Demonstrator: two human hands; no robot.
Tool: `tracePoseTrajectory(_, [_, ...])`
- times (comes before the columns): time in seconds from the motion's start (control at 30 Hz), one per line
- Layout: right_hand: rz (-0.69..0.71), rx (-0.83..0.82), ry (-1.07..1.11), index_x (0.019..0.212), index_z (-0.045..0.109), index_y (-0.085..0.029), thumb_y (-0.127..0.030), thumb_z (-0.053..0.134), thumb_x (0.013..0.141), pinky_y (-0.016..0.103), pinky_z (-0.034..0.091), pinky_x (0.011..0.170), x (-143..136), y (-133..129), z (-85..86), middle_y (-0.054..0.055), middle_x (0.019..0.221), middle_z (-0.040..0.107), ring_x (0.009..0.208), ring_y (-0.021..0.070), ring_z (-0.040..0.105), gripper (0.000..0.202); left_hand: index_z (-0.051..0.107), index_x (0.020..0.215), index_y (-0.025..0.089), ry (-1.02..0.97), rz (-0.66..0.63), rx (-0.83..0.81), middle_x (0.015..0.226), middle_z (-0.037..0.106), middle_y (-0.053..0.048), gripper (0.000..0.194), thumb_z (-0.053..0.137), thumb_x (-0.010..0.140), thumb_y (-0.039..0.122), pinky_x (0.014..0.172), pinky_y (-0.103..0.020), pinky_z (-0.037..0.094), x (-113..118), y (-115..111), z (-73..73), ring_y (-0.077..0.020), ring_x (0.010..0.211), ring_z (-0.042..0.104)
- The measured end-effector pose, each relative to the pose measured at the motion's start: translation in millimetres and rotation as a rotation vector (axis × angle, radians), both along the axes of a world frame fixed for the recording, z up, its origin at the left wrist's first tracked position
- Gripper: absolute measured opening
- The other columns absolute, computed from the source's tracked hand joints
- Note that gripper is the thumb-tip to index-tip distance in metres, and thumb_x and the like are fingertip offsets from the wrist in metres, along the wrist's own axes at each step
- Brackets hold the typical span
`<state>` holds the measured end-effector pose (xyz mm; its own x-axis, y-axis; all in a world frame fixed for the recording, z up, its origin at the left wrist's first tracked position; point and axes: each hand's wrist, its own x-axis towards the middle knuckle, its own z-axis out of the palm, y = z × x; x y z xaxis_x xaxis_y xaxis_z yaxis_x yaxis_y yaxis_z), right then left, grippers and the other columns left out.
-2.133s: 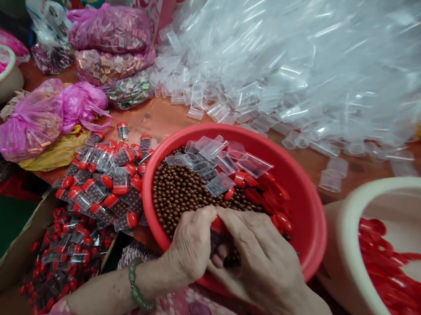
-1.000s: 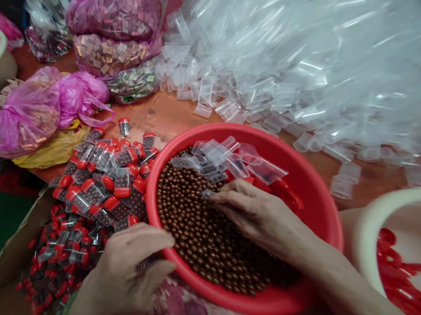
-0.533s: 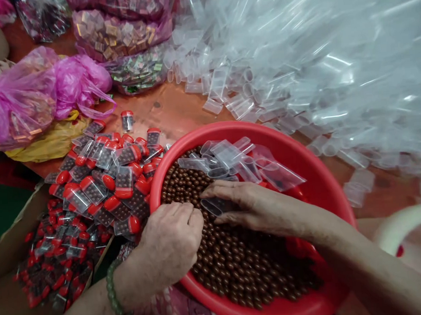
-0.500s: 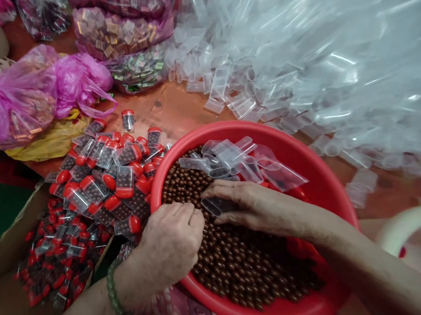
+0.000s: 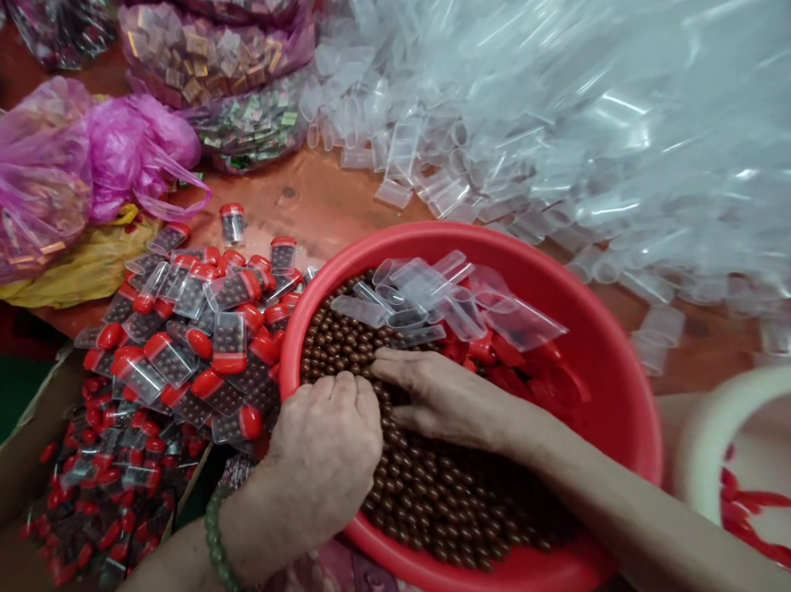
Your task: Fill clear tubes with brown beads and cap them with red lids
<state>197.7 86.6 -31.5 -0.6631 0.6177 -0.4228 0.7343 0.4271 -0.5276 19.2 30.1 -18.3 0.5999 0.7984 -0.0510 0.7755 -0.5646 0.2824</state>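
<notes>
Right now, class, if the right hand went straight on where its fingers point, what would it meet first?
Most likely the glossy brown balls in the red basin, just ahead of the right hand; depth is unclear, so it might brush the left hand first.

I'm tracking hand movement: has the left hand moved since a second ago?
Yes: the left hand has moved rightward, from beside the red bowl to over its rim and brown balls.
</notes>
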Motion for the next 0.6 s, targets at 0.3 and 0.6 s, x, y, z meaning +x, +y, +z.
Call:
tracePoseTrajectory(0.3, [-0.334, -0.236, 0.566, 0.106, 0.064, -0.018, -0.035, 0.075, 0.076, 0.035, 0.047, 0.094, 13.1, -10.5, 14.4, 0.005, 0.107, 0.067, 0.102, 0.0203, 0.061, 0.036, 0.039, 0.137, 0.003, -0.353, 0.110, -0.138, 0.134, 0.056, -0.024, 0.053, 0.050, 0.088, 0.018, 0.100, -0.045, 0.051, -11.5, 7.3, 9.9, -0.0303, 0.123, 0.057])
tracePoseTrajectory(0.6, [-0.389, -0.187, 0.815, 0.106, 0.069, -0.020, -0.041, 0.070, 0.082, 0.030, 0.048, 0.087, 17.7, -30.7, 32.1, 0.004, 0.102, 0.067, 0.096, 0.0160, 0.062, 0.032, 0.047, 0.139, 0.012, -0.751, 0.044, -0.572, 0.137, 0.059, -0.012, 0.055, 0.056, 0.084, 0.012, 0.111, -0.035, 0.043, -3.9, 22.9, 19.3, -0.0194, 0.127, 0.055])
